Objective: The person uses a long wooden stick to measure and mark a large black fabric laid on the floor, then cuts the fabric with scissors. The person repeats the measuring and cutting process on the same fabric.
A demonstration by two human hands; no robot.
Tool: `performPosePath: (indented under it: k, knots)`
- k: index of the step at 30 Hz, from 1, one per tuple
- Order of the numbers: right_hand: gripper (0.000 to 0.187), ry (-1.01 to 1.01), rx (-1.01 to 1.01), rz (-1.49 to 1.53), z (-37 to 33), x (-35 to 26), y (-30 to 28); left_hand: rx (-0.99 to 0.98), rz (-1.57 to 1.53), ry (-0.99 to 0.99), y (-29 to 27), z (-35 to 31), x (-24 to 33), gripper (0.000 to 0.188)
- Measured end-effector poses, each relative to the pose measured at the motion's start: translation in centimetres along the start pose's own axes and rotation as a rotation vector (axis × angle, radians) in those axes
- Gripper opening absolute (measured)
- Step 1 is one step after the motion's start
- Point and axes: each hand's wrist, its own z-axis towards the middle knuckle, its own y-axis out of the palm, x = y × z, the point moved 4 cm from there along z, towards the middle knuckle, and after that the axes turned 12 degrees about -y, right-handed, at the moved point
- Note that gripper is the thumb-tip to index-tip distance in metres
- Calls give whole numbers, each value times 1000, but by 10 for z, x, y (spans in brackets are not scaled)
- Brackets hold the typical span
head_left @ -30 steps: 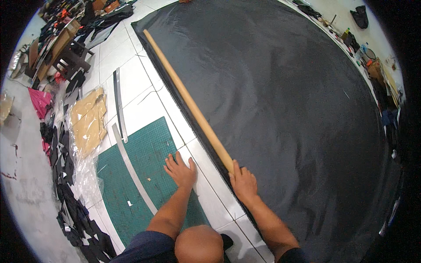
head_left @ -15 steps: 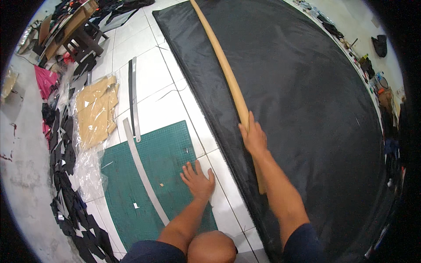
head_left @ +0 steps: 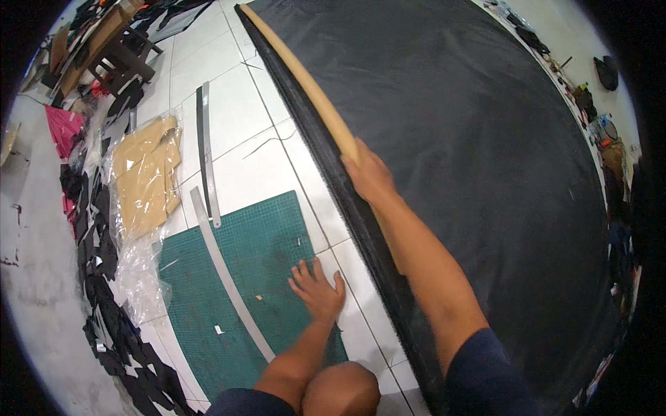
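Note:
My right hand (head_left: pixel 372 173) is wrapped round a long tan pole (head_left: pixel 303 76), seemingly wood, which bends in the wide view. The pole lies lengthwise on a large sheet of black fabric (head_left: pixel 492 166), close to its left edge; part of it is hidden behind my right forearm. My left hand (head_left: pixel 322 292) rests palm down with fingers spread at the right edge of a green cutting mat (head_left: pixel 274 222). Across that mat lies a long metal ruler (head_left: pixel 227 270), to the left of my left hand.
Beyond the mat, another metal ruler (head_left: pixel 212 166) lies beside a dark strip (head_left: pixel 202 145) on white tiles. Tan sheets (head_left: pixel 146 177) in clear plastic are at the left. Black scraps (head_left: pixel 104 305) line the left wall, a dark stool (head_left: pixel 125 66) stands far left, and clutter lines the right wall.
My right hand has moved left and away from me with the pole, bringing it nearer the fabric's left edge. My left hand remains on the mat.

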Motion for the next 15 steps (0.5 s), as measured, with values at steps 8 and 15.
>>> performPosePath:
  k: [8, 15]
  knots:
    - [60, 322, 124, -522, -380, 190, -201, 17, 79, 50, 7, -2, 3, 69]
    - [64, 329, 96, -605, -581, 221, -221, 178, 108, 123, 15, -1, -9, 65]
